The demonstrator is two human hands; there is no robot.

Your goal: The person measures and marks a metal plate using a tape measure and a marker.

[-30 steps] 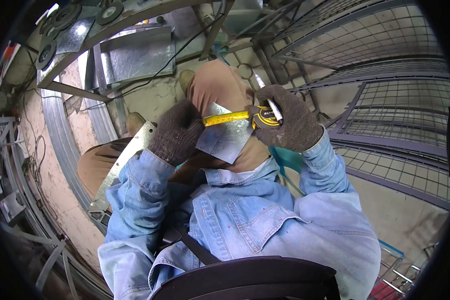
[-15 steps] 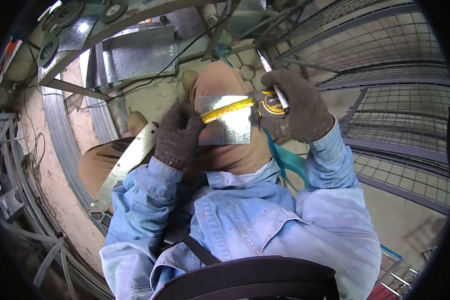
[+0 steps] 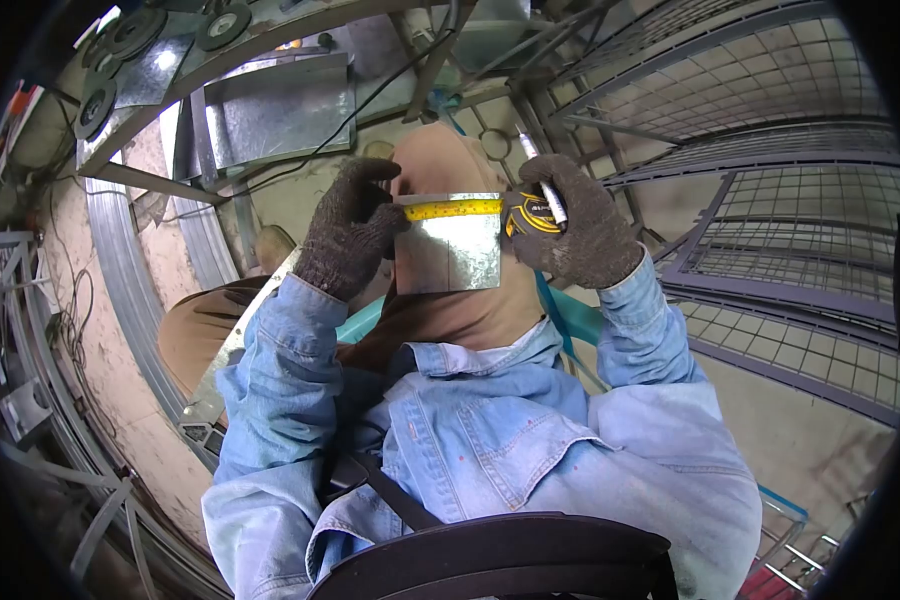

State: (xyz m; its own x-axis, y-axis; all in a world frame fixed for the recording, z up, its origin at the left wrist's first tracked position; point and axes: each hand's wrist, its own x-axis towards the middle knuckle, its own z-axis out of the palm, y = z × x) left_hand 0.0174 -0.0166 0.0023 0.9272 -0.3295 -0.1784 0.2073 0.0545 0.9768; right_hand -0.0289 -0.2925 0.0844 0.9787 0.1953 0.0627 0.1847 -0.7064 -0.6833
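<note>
My left hand (image 3: 348, 232), in a dark knit glove, pinches the left edge of a small square piece of shiny sheet metal (image 3: 452, 252) and the end of a yellow measuring tape blade (image 3: 452, 209). The blade lies flat along the plate's top edge. My right hand (image 3: 573, 225), also gloved, grips the yellow and black tape measure case (image 3: 526, 213) at the plate's top right corner, with a silver marker pen (image 3: 542, 186) held between its fingers. The plate is held up above my brown-trousered lap.
A long perforated metal bracket (image 3: 232, 350) rests across my left thigh. Galvanised sheets (image 3: 275, 115) and curved metal strips (image 3: 120, 270) lie on the floor to the left. Grinding discs (image 3: 95, 105) sit at upper left. Purple wire-mesh panels (image 3: 800, 230) fill the right side.
Both hands have raised the plate and turned it level. The tape, slanted across the plate before, now runs straight along its top edge. My left hand has shifted up to the plate's top left corner.
</note>
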